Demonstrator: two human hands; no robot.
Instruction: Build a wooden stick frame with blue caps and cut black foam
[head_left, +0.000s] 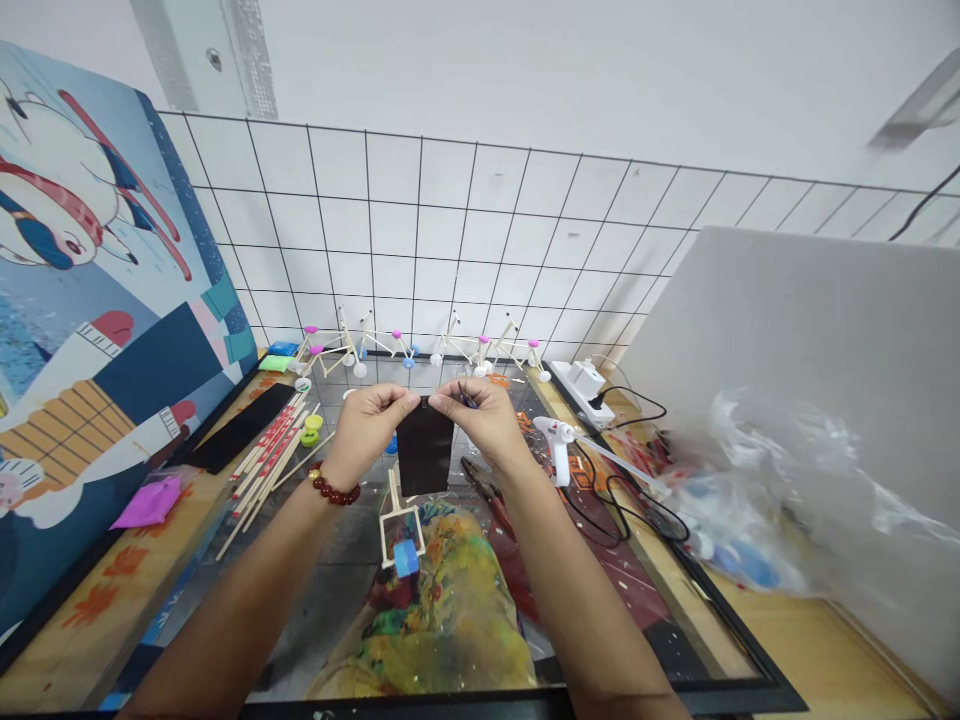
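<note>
Both my hands pinch the top edge of a black rectangular sheet [424, 452], which hangs upright between them. My left hand [366, 425], with a red bead bracelet at its wrist, has the left corner between thumb and finger. My right hand [484, 420] grips the right corner, and a small dark tool [466, 396] shows among its fingers, its kind unclear. Just below the sheet lies a wooden stick frame [384, 540] with a blue square piece [406, 558] on it. Dark-handled pliers [480, 478] lie partly behind my right wrist.
Several stick models with coloured round ends [480, 345] stand along the back. Wooden sticks [259, 465], yellow putty tubs [311, 430] and a black strip [244, 425] lie left. A white glue gun [556, 450], its cable, a power strip [581, 390] and plastic bags [750, 510] are right.
</note>
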